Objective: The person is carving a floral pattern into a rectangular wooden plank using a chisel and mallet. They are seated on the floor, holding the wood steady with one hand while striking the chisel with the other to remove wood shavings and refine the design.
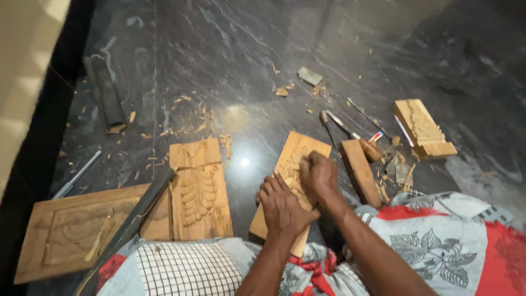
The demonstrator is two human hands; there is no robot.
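Wooden panel [289, 181] lies on the dark floor [219, 66] under both hands, long axis slanting away rightward — left hand [282, 207] presses flat nearer; right hand [318, 174] clenched farther up, its tool hidden.

— What sort of place is this?

— A woodcarving workplace set up on the floor — a dark polished stone floor [230, 49] strewn with pale wood chips [186, 118].

— What else shows it?

— Carved work lies all about: a pale rectangular wooden panel with a leaf relief [200, 189], a larger framed wooden panel with a flower carving [71, 230], a stepped carved wooden block [424, 129]. Metal chisels with wooden handles [350, 134] lie loose beside a plain wooden block [360, 171]. No bench anywhere — the person sits on the floor, hands on a narrow carved board [290, 159].
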